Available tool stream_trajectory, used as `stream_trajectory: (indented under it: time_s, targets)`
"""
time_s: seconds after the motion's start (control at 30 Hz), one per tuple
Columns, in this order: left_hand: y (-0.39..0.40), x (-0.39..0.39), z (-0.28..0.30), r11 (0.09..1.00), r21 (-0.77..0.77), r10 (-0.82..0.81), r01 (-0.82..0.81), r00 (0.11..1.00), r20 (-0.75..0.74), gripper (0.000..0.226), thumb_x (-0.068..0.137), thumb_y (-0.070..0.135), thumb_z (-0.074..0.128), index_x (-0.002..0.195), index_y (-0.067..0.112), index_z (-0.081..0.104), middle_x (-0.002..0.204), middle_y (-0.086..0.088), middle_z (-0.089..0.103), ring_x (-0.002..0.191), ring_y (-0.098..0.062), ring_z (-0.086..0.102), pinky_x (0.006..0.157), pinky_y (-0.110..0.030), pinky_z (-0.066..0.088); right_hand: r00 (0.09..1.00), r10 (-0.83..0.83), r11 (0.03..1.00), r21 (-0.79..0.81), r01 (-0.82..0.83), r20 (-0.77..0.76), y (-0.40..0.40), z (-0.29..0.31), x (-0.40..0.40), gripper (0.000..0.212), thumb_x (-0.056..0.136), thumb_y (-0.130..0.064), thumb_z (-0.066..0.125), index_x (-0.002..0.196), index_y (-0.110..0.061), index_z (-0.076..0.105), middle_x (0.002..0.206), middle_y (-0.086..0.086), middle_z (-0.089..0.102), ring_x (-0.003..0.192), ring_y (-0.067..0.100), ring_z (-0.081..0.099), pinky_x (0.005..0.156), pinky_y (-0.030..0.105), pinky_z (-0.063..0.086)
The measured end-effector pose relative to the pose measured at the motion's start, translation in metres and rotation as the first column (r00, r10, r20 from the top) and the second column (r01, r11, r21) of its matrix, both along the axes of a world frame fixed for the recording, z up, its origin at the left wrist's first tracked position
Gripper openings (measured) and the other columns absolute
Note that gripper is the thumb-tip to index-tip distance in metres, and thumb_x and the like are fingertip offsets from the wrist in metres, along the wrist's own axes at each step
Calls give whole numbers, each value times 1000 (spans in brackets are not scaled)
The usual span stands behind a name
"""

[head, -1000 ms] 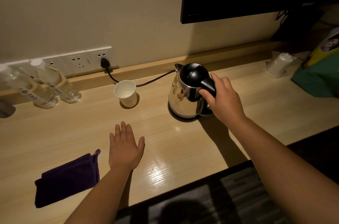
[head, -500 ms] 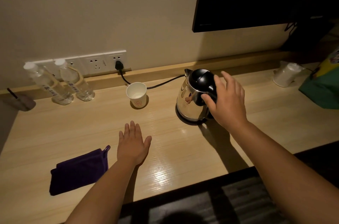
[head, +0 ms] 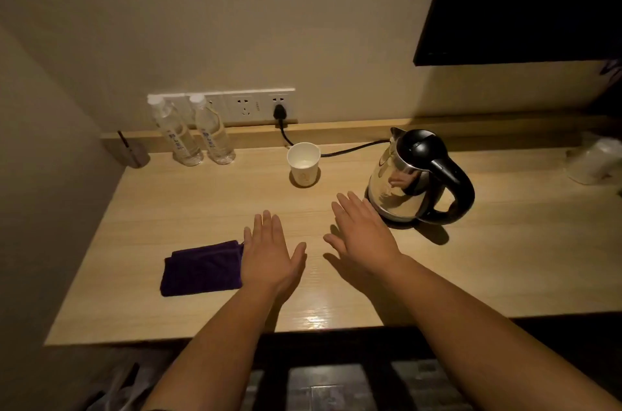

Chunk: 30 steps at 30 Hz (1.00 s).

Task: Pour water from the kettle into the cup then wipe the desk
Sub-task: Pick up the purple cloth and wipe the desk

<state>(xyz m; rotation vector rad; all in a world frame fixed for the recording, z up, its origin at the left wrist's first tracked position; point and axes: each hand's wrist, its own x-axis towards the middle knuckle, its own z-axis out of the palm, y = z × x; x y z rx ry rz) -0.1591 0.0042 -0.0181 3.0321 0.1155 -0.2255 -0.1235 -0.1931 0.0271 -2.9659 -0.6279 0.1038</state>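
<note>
A steel kettle (head: 404,188) with a black lid and handle stands upright on the wooden desk (head: 505,259), its cord running to a wall socket. A white paper cup (head: 303,163) stands to its left near the wall. A folded purple cloth (head: 202,267) lies at the front left. My left hand (head: 271,254) rests flat and open on the desk, its edge touching the cloth's right side. My right hand (head: 363,235) hovers flat and open just left of the kettle's base, holding nothing.
Two clear water bottles (head: 193,131) stand at the back left by the socket strip (head: 255,106). A small dark holder (head: 134,155) sits in the left corner. A white object (head: 595,158) lies at the far right. A dark screen (head: 525,0) hangs above.
My right hand has let go of the kettle's handle and come down to the desk beside my left hand. The view has shifted so the kettle and cup sit further right.
</note>
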Motion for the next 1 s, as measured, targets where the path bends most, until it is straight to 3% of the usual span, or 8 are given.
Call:
stream_trajectory:
  time_s: [0.23,0.6,0.83,1.0]
  targets:
    - [64,-41,14,979,27,201,-203,978,47,84,90,65,6,152,9,5,162,-12,3,148,-27,-4,118,-44,-5,980,198,980,34,-197,-12,77,-7,-8,69,96,-56,28,150,-14,19,159,8,16,146,25,4,114,38,-4]
    - [214,-113,11,839,5,542,-543,838,70,82,91,64,7,152,9,-2,161,-11,-7,147,-23,-12,115,-41,-13,872,487,873,64,-484,-40,230,-23,-39,71,93,-58,33,145,-10,28,153,12,29,142,30,17,116,44,11]
    - [299,-129,-4,777,-33,629,-628,775,65,80,95,59,14,151,4,2,161,-16,1,147,-27,-6,117,-43,-7,865,494,868,-2,-496,-89,271,-58,-46,76,91,-65,17,149,-16,21,158,5,19,145,25,8,115,42,0]
    - [330,-126,-30,746,-56,666,-664,745,40,79,95,59,13,151,3,4,161,-17,3,148,-28,-4,115,-43,-7,864,489,858,-110,-502,-123,263,-80,-34,77,91,-68,6,152,-22,9,160,0,9,145,25,-3,116,48,-4]
